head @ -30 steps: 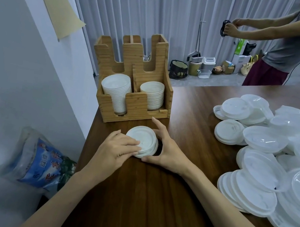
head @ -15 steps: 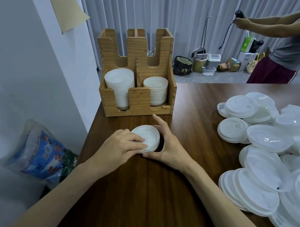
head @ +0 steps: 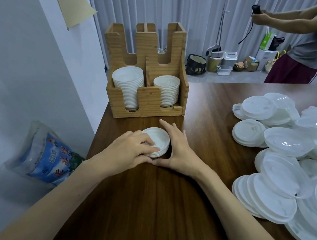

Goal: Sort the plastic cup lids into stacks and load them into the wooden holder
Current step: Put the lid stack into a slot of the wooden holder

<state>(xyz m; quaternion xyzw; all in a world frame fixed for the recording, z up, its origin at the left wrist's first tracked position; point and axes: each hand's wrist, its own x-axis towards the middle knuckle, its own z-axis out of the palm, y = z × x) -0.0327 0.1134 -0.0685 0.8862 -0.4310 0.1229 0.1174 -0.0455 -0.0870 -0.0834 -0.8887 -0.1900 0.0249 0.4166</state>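
Note:
A small stack of white lids (head: 158,140) lies on the brown table (head: 160,212) just in front of the wooden holder (head: 148,102). My left hand (head: 128,152) curls over the stack's left and top side, fingertips on the lids. My right hand (head: 180,149) cups the stack's right side, its index finger stretched toward the holder. The holder carries a tall lid stack (head: 127,86) in its left front slot and a shorter lid stack (head: 166,90) in its right front slot. A big loose pile of white and clear lids (head: 295,161) covers the table's right side.
A wall runs close along the table's left edge, with a blue printed plastic bag (head: 49,157) on the floor below. A person (head: 309,39) stands beyond the table's far right corner holding a dark object. Bins and bags (head: 224,61) line the curtain at the back.
Both hands have closed in on the small lid stack and squared it up; my left fingers now lie further over its top. The view has shifted slightly.

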